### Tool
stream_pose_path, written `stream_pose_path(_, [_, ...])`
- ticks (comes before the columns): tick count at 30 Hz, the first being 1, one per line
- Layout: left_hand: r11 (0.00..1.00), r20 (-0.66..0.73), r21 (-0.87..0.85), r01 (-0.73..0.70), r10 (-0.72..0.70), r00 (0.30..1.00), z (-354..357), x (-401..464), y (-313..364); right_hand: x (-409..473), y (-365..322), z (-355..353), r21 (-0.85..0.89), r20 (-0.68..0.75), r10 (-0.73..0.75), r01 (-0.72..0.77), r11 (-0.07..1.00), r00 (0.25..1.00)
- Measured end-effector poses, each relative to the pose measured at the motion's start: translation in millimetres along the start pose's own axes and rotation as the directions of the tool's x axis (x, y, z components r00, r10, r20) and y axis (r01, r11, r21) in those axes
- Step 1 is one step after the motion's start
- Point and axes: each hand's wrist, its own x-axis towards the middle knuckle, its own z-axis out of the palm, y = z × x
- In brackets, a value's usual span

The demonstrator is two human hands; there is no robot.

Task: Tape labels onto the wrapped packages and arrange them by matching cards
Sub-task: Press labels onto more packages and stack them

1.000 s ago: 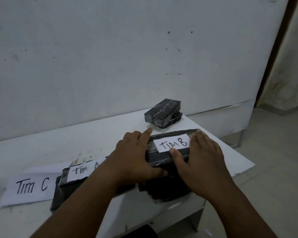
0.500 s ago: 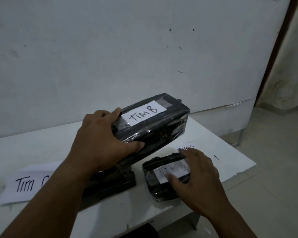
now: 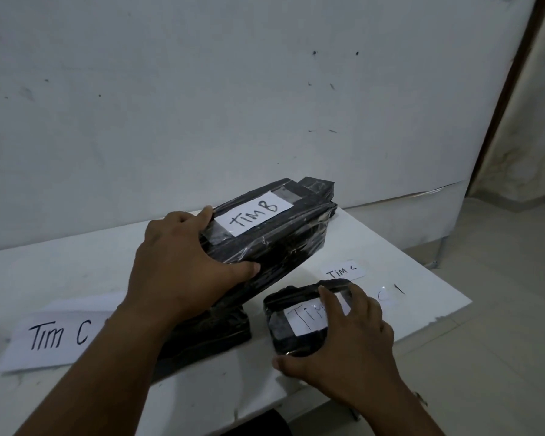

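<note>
Package (image 3: 274, 247) labelled "TIM B" gripped by left hand (image 3: 183, 262).

Left hand (image 3: 183, 265) grips with fingers and thumb curled; right hand (image 3: 350, 347) clasps lower, thumb spread.

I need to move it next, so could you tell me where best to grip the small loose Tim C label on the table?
The Tim C label lies flat, so pinch its far right short edge, coming from the right. That end looks clear, while the small package under the right hand crowds its near side.
</note>
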Motion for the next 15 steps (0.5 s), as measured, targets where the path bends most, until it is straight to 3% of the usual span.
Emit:
stream_pose_path(11, [0.999,0.007,0.019,0.044,-0.044,0.999,5,2,8,3,21,-41,0.040,-0.205,-0.080,0.090,0.995,0.975])
stream_pose_path(15, [0.999,0.001,0.018,0.038,-0.038,0.999,7,13,22,-1,26,-74,0.073,-0.208,-0.090,0.107,0.992,0.974])
